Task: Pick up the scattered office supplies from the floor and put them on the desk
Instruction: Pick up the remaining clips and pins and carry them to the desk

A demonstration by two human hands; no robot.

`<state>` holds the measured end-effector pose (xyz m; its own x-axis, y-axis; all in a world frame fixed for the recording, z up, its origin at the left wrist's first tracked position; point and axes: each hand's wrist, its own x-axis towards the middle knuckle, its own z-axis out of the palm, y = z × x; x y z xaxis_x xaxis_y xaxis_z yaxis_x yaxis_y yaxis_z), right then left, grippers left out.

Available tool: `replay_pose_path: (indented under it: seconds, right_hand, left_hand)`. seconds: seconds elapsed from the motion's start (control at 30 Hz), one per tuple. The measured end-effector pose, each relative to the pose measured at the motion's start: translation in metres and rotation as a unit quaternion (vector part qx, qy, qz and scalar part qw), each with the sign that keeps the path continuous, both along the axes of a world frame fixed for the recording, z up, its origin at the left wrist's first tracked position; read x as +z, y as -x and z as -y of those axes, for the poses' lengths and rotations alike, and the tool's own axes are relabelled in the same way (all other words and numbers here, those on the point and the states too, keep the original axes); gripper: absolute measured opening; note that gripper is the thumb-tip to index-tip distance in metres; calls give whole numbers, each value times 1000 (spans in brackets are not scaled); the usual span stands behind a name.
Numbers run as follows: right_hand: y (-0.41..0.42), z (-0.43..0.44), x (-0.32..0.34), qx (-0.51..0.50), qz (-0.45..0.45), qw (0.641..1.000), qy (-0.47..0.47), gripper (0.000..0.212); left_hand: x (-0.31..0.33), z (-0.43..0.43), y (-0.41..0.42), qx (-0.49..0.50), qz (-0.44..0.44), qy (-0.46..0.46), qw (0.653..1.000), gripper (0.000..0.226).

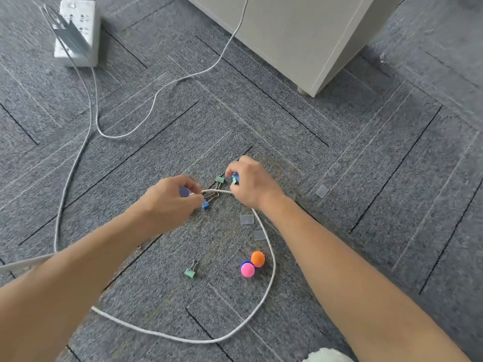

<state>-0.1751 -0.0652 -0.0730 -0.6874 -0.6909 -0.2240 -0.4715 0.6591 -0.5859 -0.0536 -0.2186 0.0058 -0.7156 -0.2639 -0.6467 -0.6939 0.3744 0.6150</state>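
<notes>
Small office supplies lie on the grey carpet. My left hand [170,202] holds a round purple-blue piece [184,192] between its fingers, its fingertips at a blue binder clip [205,204]. My right hand [251,185] is closed on small blue and green clips [235,178]. A green binder clip [219,179] lies between my hands. Closer to me lie another green binder clip [190,271], a pink ball-shaped piece [247,269] and an orange one [258,258].
A thick white cable [271,278] loops around the supplies and runs under my hands. Clear plastic squares [247,219] lie to the right. A white power strip [77,32] sits far left, and a white cabinet [300,35] stands ahead.
</notes>
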Motion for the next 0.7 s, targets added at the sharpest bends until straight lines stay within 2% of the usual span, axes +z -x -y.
replay_pose_path:
  seconds: [0.13, 0.27, 0.33, 0.37, 0.4, 0.43, 0.47, 0.5, 0.53, 0.57, 0.63, 0.7]
  right_hand:
    - [3, 18, -17, 41, -61, 993, -93, 25]
    - [5, 17, -26, 53, -97, 988, -107, 13]
    - [9, 15, -27, 23, -58, 994, -88, 11]
    - [11, 13, -26, -31, 1, 999, -45, 10]
    - [12, 10, -24, -121, 111, 985, 45, 9]
    - [12, 7, -19, -234, 264, 919, 176, 11]
    - [10, 3, -14, -323, 414, 798, 296, 13]
    - [6, -2, -10, -364, 527, 665, 385, 14]
    - [1, -7, -10, -372, 594, 563, 438, 14]
    - [-5, -11, -10, -360, 636, 494, 471, 14]
    - [-17, -15, -9, -299, 684, 409, 524, 14]
    - [-25, -15, -7, -264, 705, 368, 545, 20]
  left_hand:
    - [5, 9, -6, 11, 2, 15, 1000, 4]
    - [6, 13, -8, 16, -8, 25, 1000, 7]
    - [5, 14, -9, 11, -6, 30, 999, 8]
    - [5, 14, -9, 9, -4, 30, 1000, 8]
    - [4, 14, -9, 6, -2, 30, 1000, 8]
    - [3, 13, -9, 2, -1, 30, 1000, 7]
    - [2, 13, -10, 2, 0, 31, 1000, 7]
    - [0, 12, -9, 3, 2, 31, 1000, 6]
    - [-2, 12, -9, 3, 4, 30, 1000, 6]
    - [-2, 11, -10, 2, 6, 30, 1000, 6]
    - [-3, 9, -10, 1, 6, 31, 999, 6]
    - [-3, 7, -11, 0, 1, 32, 1000, 6]
